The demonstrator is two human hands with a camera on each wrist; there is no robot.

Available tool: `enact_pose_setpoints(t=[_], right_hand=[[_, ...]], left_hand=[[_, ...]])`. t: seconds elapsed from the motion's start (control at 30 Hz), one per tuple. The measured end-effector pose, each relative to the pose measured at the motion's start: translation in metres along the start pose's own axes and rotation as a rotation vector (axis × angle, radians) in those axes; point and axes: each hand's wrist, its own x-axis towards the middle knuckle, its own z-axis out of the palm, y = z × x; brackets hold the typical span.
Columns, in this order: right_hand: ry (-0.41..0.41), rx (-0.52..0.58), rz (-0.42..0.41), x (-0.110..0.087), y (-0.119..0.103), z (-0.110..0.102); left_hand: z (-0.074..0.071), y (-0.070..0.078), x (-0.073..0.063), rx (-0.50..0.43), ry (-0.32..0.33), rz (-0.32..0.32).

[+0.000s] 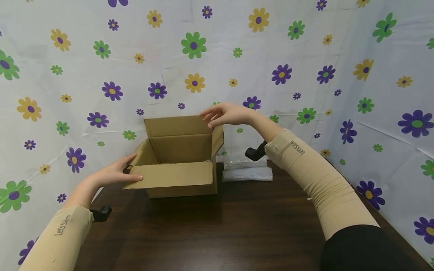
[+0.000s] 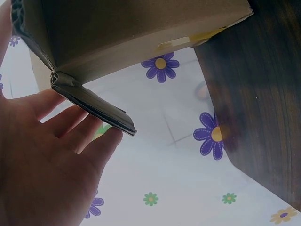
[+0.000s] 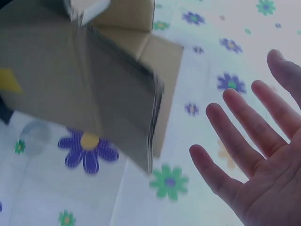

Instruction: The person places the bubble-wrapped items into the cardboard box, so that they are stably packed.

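An open cardboard box [image 1: 183,191] stands on the dark table with its flaps up or folded outward. At its left front corner my left hand [image 1: 113,173] grips the box, the thumb on the front flap [image 1: 173,175] and the other fingers against the outside of the left flap [image 2: 94,104]. Above the box's right rear corner, my right hand [image 1: 230,114] is raised with fingers spread and nothing in it. In the right wrist view, a gap shows between those fingers and the right flap [image 3: 124,99]. The inside bottom of the box is mostly hidden.
Clear bubble-wrap bundles [image 1: 247,174] lie on the dark wooden table [image 1: 237,226], just right of the box. A white cloth [image 1: 223,64] with printed flowers hangs behind and along both sides.
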Motion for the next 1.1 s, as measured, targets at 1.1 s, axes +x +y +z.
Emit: enact_pose_setpoints(t=[1.1], right_hand=[[0.127, -0.077, 0.148, -0.072, 0.171, 0.064]], left_hand=[[0.000, -0.001, 0.000, 0.001, 0.000, -0.008]])
